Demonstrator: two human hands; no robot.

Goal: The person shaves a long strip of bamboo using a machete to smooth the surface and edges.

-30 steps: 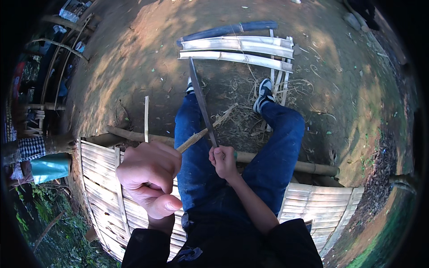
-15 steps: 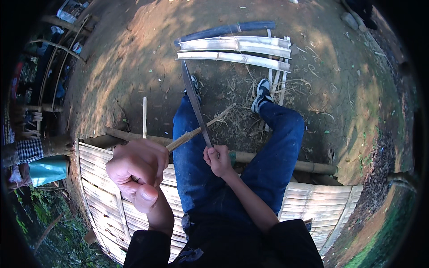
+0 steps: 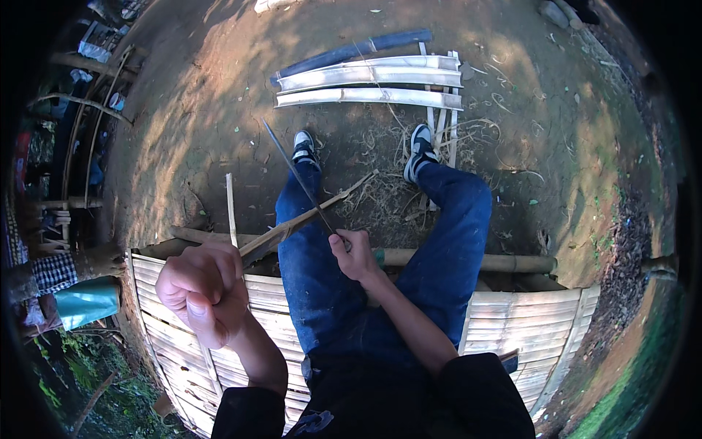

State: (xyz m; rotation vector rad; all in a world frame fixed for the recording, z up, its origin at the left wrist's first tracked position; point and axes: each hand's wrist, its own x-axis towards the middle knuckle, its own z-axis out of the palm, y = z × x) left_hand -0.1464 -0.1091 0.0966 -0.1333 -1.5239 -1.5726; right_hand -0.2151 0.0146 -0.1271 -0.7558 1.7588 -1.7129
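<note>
Brown soil [image 3: 183, 132] lies beyond; our right hand [image 3: 356, 256] clenches a straight-edged grey metal blade [image 3: 296, 173], our left hand [image 3: 201, 289] a rough tan bamboo strip [image 3: 295, 225].

Outdoors, I note a bamboo-slat bench [image 3: 523, 322] beneath me, bare brown earth [image 3: 168, 139] ahead, dappled with sunlight and shade, wooden poles [image 3: 95, 66] and a checked cloth [image 3: 53, 274] to my left, green plants [image 3: 73, 380] at lower left, and dark leaf litter [image 3: 621, 271] to my right.
</note>
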